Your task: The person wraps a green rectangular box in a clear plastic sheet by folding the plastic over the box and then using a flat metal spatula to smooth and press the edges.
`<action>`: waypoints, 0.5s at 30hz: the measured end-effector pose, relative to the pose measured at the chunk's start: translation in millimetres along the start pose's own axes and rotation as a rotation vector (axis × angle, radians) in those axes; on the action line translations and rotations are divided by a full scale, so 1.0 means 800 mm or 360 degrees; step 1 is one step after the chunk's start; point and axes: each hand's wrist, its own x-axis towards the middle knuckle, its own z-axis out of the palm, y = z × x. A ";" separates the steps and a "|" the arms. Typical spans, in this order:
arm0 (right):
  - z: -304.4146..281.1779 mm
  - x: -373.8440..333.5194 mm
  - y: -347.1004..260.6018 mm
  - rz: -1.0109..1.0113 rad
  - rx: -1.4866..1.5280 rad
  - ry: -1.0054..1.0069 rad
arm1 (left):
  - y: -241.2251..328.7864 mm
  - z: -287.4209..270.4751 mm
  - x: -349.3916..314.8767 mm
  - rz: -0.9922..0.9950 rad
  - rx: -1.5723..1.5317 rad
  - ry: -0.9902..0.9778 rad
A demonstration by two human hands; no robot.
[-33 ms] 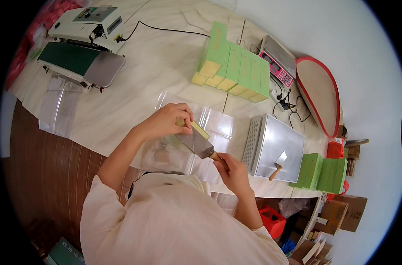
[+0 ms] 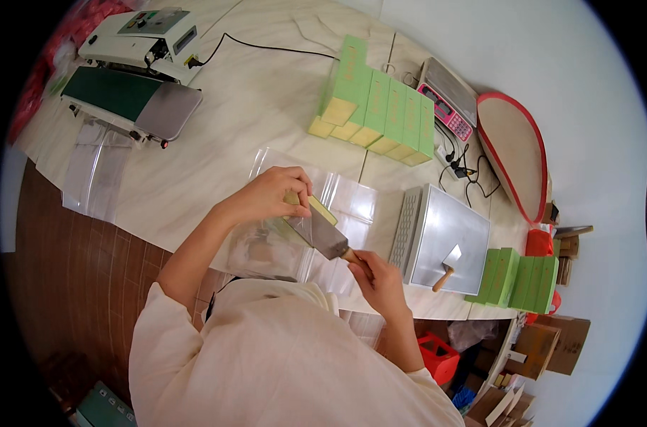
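My left hand (image 2: 277,192) is closed round a small pale green and yellow box (image 2: 325,211), held tilted above the table. In my right hand (image 2: 382,285) is the wooden handle of a scraper (image 2: 329,240) with a flat metal blade. The blade lies against the side of the box nearest me, its tip partly hidden near my left fingers. A clear sheen, perhaps film, shows around the blade and box. Beneath my hands lie clear plastic bags (image 2: 354,202), spread flat.
At right, a metal-topped plate device (image 2: 448,228) bears a second scraper (image 2: 448,269). Green boxes (image 2: 384,110) stand at the back, and more green boxes (image 2: 526,279) at far right. A scale (image 2: 448,92) with cables is behind. A conveyor sealing machine (image 2: 124,96) occupies the left.
My right hand has shifted slightly right and towards me, drawing the scraper a little way along the box. The left hand has barely moved.
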 end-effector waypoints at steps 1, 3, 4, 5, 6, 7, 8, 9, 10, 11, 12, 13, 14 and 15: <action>-0.008 -0.008 0.003 0.0005 0.0014 -0.0004 | -0.001 0.000 0.001 -0.0005 0.0032 0.0000; -0.029 -0.023 0.008 0.0073 0.0026 -0.0035 | -0.002 0.002 0.004 -0.0008 0.0094 -0.0011; -0.039 -0.031 0.010 0.0133 0.0026 -0.0065 | -0.001 0.002 0.004 -0.0028 0.0123 -0.0006; -0.048 -0.039 0.012 0.0197 0.0025 -0.0086 | 0.001 0.002 0.006 -0.0041 0.0154 -0.0008; -0.051 -0.045 0.016 0.0206 0.0058 -0.0024 | 0.002 0.003 0.008 -0.0054 0.0184 -0.0011; -0.052 -0.047 0.019 0.0210 0.0091 -0.0026 | 0.001 0.003 0.010 -0.0059 0.0190 -0.0015; -0.052 -0.050 0.022 0.0216 0.0127 -0.0023 | 0.000 0.002 0.010 -0.0062 0.0199 -0.0023; -0.052 -0.052 0.023 0.0221 0.0164 -0.0022 | -0.001 0.001 0.011 -0.0067 0.0208 -0.0031; -0.050 -0.051 0.020 0.0212 0.0183 -0.0063 | -0.001 0.002 0.012 -0.0061 0.0234 -0.0027; -0.041 -0.046 0.015 0.0198 0.0206 -0.0100 | -0.002 0.003 0.012 -0.0054 0.0267 -0.0022; -0.033 -0.040 0.010 0.0183 0.0230 -0.0138 | -0.001 0.003 0.013 -0.0049 0.0302 -0.0017; -0.024 -0.033 0.008 0.0112 0.0235 -0.0127 | -0.002 0.003 0.014 -0.0041 0.0291 -0.0023; -0.014 -0.025 0.006 0.0037 0.0236 -0.0117 | -0.004 0.003 0.015 -0.0033 0.0280 -0.0025; -0.006 -0.018 0.004 -0.0038 0.0237 -0.0109 | -0.004 0.002 0.015 -0.0026 0.0269 -0.0025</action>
